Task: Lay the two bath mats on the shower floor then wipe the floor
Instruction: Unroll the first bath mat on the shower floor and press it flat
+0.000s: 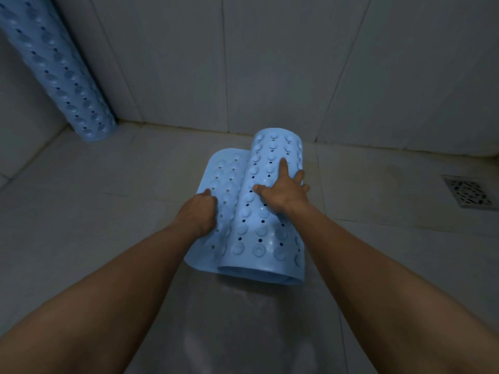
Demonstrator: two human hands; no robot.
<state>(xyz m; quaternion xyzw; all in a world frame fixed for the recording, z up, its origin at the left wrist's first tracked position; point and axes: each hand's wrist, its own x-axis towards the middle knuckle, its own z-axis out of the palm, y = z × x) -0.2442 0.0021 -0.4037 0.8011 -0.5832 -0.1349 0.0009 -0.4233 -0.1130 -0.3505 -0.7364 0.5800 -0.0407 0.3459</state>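
Observation:
A light blue bath mat with suction cups and small holes lies partly unrolled on the tiled shower floor, its right part still curled in a roll. My left hand grips the mat's flat left flap, fingers curled over its edge. My right hand rests flat on top of the roll with fingers spread. A second blue mat, rolled into a tube, stands leaning in the far left corner.
Grey tiled walls close the back and left side. A square metal floor drain sits at the right. Bare wet-looking floor lies to the left and right of the mat.

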